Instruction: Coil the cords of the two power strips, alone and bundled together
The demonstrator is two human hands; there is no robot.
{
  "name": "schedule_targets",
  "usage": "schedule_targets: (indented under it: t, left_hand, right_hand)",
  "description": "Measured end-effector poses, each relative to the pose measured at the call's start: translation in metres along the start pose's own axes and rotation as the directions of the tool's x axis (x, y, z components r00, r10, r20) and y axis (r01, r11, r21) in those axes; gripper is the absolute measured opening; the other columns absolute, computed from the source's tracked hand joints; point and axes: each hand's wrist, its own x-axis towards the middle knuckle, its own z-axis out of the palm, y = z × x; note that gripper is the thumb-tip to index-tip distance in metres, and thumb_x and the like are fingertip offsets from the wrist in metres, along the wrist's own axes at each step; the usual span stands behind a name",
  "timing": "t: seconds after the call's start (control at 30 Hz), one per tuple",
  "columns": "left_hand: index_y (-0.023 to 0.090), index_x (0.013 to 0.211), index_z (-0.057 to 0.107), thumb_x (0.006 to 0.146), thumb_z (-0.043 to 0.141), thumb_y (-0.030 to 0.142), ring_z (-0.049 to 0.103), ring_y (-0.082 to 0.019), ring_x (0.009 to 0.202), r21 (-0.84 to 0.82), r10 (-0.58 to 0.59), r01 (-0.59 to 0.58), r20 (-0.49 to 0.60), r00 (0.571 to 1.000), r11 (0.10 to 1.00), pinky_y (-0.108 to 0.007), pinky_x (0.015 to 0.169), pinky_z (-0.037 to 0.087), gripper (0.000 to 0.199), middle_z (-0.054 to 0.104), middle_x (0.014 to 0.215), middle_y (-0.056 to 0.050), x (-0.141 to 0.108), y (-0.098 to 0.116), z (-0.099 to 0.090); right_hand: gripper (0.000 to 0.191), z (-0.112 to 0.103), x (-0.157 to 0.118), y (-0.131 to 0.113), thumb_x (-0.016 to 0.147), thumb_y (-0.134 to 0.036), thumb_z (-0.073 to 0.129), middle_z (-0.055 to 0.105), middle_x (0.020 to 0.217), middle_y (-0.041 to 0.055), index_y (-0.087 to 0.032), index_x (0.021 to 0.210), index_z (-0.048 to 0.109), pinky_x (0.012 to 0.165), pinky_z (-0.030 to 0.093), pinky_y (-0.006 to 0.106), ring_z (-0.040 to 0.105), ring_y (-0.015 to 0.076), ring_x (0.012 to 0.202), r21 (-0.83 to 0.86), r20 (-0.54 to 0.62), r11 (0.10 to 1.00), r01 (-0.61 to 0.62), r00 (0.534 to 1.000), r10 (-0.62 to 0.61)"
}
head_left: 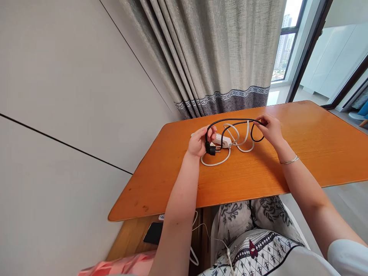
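Note:
A black power cord [230,119] arches between my two hands above the table. My left hand [197,143] is curled around the cord close to its end, and the black plug [211,149] hangs beside the palm with its prongs pointing right. With thumb and fingers pinched together, my right hand [270,129] grips the cord farther along, where it forms a loop. Behind and below the cord lies a white power strip [223,140], partly covered by my left fingers and the cord. Its white cable [214,165] is spread in loose loops on the tabletop.
The orange wooden table [316,145] has rounded corners and stands against a pale wall [71,76]. Grey curtains [218,50] hang behind it. Lower left, a dark phone [153,233] rests on a wooden surface below the tabletop, near a pink cloth [123,264].

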Motion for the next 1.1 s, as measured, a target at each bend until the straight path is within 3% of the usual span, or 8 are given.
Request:
schedule_targets:
  t: [0.3, 0.43, 0.53, 0.63, 0.73, 0.87, 0.97, 1.1]
  left_hand:
    - [0.014, 0.079, 0.076, 0.070, 0.074, 0.043, 0.045, -0.008, 0.048, 0.042, -0.063, 0.059, 0.097, 0.993, 0.997, -0.023, 0.040, 0.033, 0.030, 0.069, 0.084, -0.008, -0.009, 0.007, 0.010]
    - [0.012, 0.098, 0.081, 0.073, 0.075, 0.061, 0.065, -0.021, 0.067, 0.217, -0.237, 0.158, 0.413, 0.879, 0.963, -0.033, 0.062, 0.053, 0.055, 0.074, 0.083, -0.015, -0.017, 0.006, 0.018]
    - [0.016, 0.102, 0.082, 0.072, 0.080, 0.060, 0.072, -0.028, 0.092, 0.308, -0.300, 0.154, 0.510, 0.806, 0.939, -0.039, 0.083, 0.057, 0.053, 0.076, 0.104, -0.018, -0.021, 0.004, 0.029]
    - [0.018, 0.097, 0.081, 0.073, 0.081, 0.056, 0.071, -0.022, 0.081, 0.324, -0.223, 0.096, 0.384, 0.896, 0.941, -0.032, 0.072, 0.055, 0.045, 0.077, 0.092, -0.013, -0.019, -0.001, 0.034]
    - [0.017, 0.081, 0.075, 0.075, 0.078, 0.054, 0.052, -0.011, 0.051, 0.304, 0.001, -0.033, 0.106, 0.994, 0.952, -0.024, 0.050, 0.040, 0.037, 0.063, 0.061, -0.002, -0.013, -0.010, 0.031]
    - [0.019, 0.075, 0.065, 0.071, 0.083, 0.032, 0.052, -0.009, 0.060, 0.434, 0.256, -0.149, -0.199, 0.946, 0.889, -0.022, 0.058, 0.042, 0.023, 0.064, 0.073, 0.001, -0.001, -0.022, 0.025]
    - [0.018, 0.079, 0.063, 0.075, 0.079, 0.023, 0.057, -0.010, 0.065, 0.503, 0.146, -0.020, -0.214, 0.966, 0.864, -0.022, 0.063, 0.045, 0.018, 0.066, 0.076, 0.001, 0.003, -0.030, 0.025]
    - [0.017, 0.081, 0.058, 0.087, 0.070, 0.033, 0.056, -0.009, 0.052, 0.419, -0.112, 0.146, -0.105, 0.988, 0.896, -0.022, 0.054, 0.043, 0.020, 0.066, 0.070, 0.001, 0.003, -0.035, 0.028]
  right_hand:
    - [0.041, 0.001, 0.001, -0.006, 0.077, -0.061, 0.068, 0.046, 0.059, -0.0029, -0.020, 0.071, 0.063, 0.055, 0.027, 0.029, 0.037, 0.0116, 0.057, 0.283, 0.116, 0.927, -0.245, 0.968, 0.221]
    - [0.054, 0.003, 0.003, -0.009, 0.077, -0.077, 0.062, 0.027, 0.055, -0.0071, -0.023, 0.076, 0.060, 0.048, 0.020, 0.028, 0.023, 0.0100, 0.048, 0.508, 0.155, 0.788, -0.347, 0.937, 0.313]
    - [0.066, 0.004, 0.005, -0.008, 0.072, -0.091, 0.053, 0.018, 0.055, -0.0086, -0.025, 0.073, 0.054, 0.046, 0.018, 0.028, 0.017, 0.0098, 0.046, 0.567, 0.128, 0.754, -0.331, 0.940, 0.317]
    - [0.069, 0.006, 0.005, -0.008, 0.074, -0.094, 0.047, 0.018, 0.055, -0.0084, -0.026, 0.071, 0.053, 0.045, 0.017, 0.028, 0.016, 0.0096, 0.046, 0.578, 0.123, 0.742, -0.339, 0.936, 0.331]
    - [0.063, 0.007, 0.004, -0.008, 0.076, -0.087, 0.055, 0.019, 0.055, -0.0084, -0.024, 0.071, 0.053, 0.045, 0.016, 0.026, 0.016, 0.0088, 0.046, 0.607, 0.151, 0.707, -0.362, 0.927, 0.345]
    - [0.039, 0.006, 0.001, -0.011, 0.078, -0.059, 0.067, 0.024, 0.056, -0.0069, -0.022, 0.073, 0.058, 0.047, 0.018, 0.026, 0.019, 0.0090, 0.048, 0.617, 0.244, 0.688, -0.383, 0.924, 0.296]
    - [0.031, 0.003, 0.000, -0.013, 0.075, -0.051, 0.062, 0.038, 0.055, -0.0025, -0.021, 0.071, 0.060, 0.050, 0.030, 0.029, 0.033, 0.0121, 0.051, 0.588, 0.408, 0.690, -0.422, 0.891, 0.197]
    - [0.057, 0.003, -0.002, -0.011, 0.082, -0.074, 0.050, 0.059, 0.063, 0.0065, -0.020, 0.064, 0.057, 0.056, 0.046, 0.033, 0.054, 0.0175, 0.057, 0.435, 0.640, 0.702, -0.564, 0.742, 0.200]
